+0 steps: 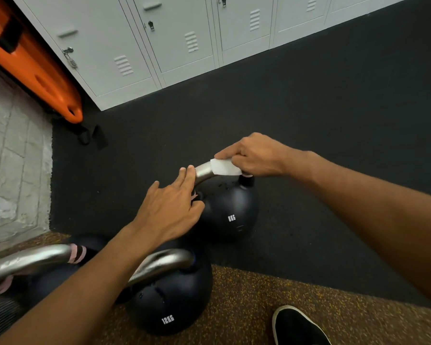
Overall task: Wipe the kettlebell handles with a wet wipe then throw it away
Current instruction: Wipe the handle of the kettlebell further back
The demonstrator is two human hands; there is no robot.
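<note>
A: Big picture first: dark rubber floor (309, 115) across the middle, a row of pale grey lockers (174, 36) running from eleven o'clock to one o'clock, and an orange board (35, 70) leaning at ten.

B: And a speckled brown mat (246, 307) down at six, with the toe of a black shoe (296, 324) poking in at five.

A: Now the iron. The 12KG kettlebell (169, 305) sits at seven o'clock on the edge of that mat, steel handle up. Another handle (28, 265) with pink and black bands cuts in at eight; its body is mostly hidden.

B: Centre frame, the 8KG kettlebell (229, 212), standing on the dark floor just beyond the 12KG one.

A: Here's the action. The right hand (256, 155) comes in from three o'clock, fingers curled down over the top of the 8KG handle (204, 171), pressing the white wet wipe (224, 167) around the bar.

B: So the wipe is wrapped on that handle, pinned under the right fingers and thumb.

A: Exactly. The left hand (169, 207) is flat and open, holding nothing, fingertips (188, 170) touching the bare steel at the handle's nine o'clock bend, palm over the bell's shoulder.
</note>
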